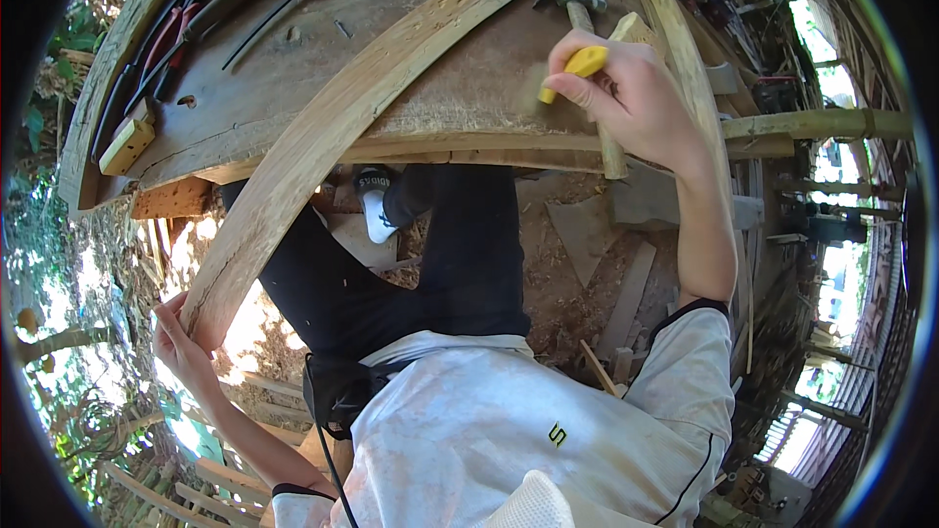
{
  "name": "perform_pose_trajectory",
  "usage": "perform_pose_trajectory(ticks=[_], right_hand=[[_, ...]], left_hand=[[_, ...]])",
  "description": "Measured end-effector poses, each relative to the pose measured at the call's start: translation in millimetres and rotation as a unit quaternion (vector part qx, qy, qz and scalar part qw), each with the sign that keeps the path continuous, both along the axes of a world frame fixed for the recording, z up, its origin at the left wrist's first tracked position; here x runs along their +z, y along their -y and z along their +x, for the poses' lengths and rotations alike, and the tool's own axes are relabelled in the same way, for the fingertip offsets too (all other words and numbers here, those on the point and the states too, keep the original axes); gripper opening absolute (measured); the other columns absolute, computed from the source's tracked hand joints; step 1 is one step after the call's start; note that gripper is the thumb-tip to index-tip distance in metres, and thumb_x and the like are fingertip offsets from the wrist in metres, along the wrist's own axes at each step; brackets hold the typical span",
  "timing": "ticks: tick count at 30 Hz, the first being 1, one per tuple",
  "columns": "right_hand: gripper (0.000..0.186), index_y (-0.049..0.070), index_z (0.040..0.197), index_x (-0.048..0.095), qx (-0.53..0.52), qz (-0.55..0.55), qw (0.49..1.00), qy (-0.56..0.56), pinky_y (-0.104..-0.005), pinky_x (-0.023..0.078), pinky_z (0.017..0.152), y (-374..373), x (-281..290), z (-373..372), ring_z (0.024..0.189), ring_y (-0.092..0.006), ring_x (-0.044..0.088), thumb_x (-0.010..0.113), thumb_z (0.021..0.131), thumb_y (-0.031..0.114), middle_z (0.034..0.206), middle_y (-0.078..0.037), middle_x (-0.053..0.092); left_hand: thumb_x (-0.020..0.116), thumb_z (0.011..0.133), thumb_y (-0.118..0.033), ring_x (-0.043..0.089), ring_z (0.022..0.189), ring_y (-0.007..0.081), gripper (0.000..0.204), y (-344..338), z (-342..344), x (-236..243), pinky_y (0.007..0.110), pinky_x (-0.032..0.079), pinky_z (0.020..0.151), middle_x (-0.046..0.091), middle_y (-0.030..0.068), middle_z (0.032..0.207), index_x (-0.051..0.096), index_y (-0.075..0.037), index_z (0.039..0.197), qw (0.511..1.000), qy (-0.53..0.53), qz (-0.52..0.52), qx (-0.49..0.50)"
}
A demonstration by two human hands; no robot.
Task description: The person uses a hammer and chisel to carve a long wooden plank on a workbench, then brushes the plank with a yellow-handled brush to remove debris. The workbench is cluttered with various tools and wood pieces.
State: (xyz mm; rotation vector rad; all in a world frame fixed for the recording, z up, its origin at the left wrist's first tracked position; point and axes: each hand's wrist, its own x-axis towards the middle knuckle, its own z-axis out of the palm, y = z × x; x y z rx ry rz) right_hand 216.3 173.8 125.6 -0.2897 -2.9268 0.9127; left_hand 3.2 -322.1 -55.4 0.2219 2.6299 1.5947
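A long, thin wooden board (pixel 323 132) lies slantwise across the workbench, its near end jutting past the edge toward my left. My left hand (pixel 186 344) grips that near end between thumb and fingers. Above the bench on the right, my right hand (pixel 626 88) is closed on a small yellow tool (pixel 585 63). Blur smears the tool's lower tip, and its exact kind cannot be made out. Behind my right hand lies a hammer (pixel 579 15) with a wooden handle, partly covered by the hand.
The wooden workbench (pixel 235 122) carries red-handled pliers (pixel 168 44), a long file-like tool (pixel 298 2) and a small wood block (pixel 127 145) at the left. A long strip of wood (pixel 690 68) runs along the right. Wood offcuts (pixel 626 298) and shavings lie on the ground beside my legs.
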Motion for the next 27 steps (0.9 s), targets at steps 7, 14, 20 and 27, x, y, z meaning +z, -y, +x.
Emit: perform_pose_trajectory(ticks=[7, 14, 20, 27], right_hand=[[0.020, 0.007, 0.102, 0.067, -0.026, 0.151, 0.986, 0.071, -0.0319, 0.043, 0.053, 0.3, 6.7, 2.6, 0.056, -0.0160, 0.059, 0.070, 0.099, 0.027, 0.075, -0.007, 0.068], [0.014, 0.008, 0.105, 0.066, 0.144, -0.072, 0.984, -0.070, -0.0346, 0.053, 0.064, 56.9, -37.1, 1.4, 0.072, -0.0259, 0.069, 0.070, 0.093, 0.015, 0.091, -0.008, 0.070], [0.016, 0.011, 0.102, 0.066, 0.165, -0.013, 0.983, -0.077, -0.0343, 0.052, 0.055, 80.2, -66.1, 19.6, 0.064, -0.0224, 0.067, 0.071, 0.088, 0.015, 0.089, -0.004, 0.069], [0.020, 0.012, 0.110, 0.070, -0.040, 0.039, 0.993, -0.103, -0.0340, 0.057, 0.060, 39.4, -135.6, 110.0, 0.070, -0.0231, 0.071, 0.067, 0.090, 0.007, 0.094, -0.006, 0.071]], left_hand=[[0.044, 0.109, -0.055, 0.066, 0.086, 0.0141, 0.065, -4.1, 1.7, 5.3, 0.031, 0.051, 0.082, 0.072, 0.0078, 0.091, 0.074, 0.003, 0.102, 1.000, 0.004, 0.001, -0.004], [0.047, 0.107, -0.058, 0.056, 0.065, 0.0066, 0.065, -9.8, 1.0, 6.4, 0.023, 0.041, 0.057, 0.070, 0.0033, 0.085, 0.074, 0.001, 0.102, 1.000, -0.002, -0.003, 0.007], [0.047, 0.106, -0.060, 0.042, 0.051, 0.0023, 0.065, -6.5, 0.3, 0.7, 0.021, 0.026, 0.043, 0.066, -0.0007, 0.078, 0.075, -0.002, 0.100, 1.000, -0.016, -0.003, 0.023], [0.044, 0.107, -0.061, 0.047, 0.056, 0.0038, 0.067, -9.8, 1.1, 6.0, 0.022, 0.029, 0.045, 0.068, 0.0001, 0.081, 0.076, -0.002, 0.099, 1.000, -0.017, -0.021, 0.015]])
